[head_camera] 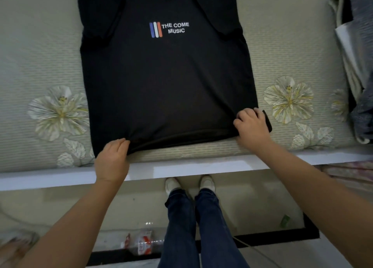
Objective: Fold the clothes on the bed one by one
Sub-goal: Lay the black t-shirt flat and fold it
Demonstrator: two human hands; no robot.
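A black T-shirt (165,82) with a white "THE COME MUSIC" print lies face up on the bed, both sleeves folded in over the body. My left hand (112,161) pinches the hem's near left corner. At the near right corner, my right hand (253,126) grips the hem, with a bit of black fabric sticking out past the fingers. The hem between the two hands is drawn taut close to the bed's front edge.
The bed has a pale green mat (40,66) with flower prints and a white front edge (181,167). A heap of other clothes (355,66) lies at the right. On the floor are my feet, a plastic bottle (141,243) and a dark mat.
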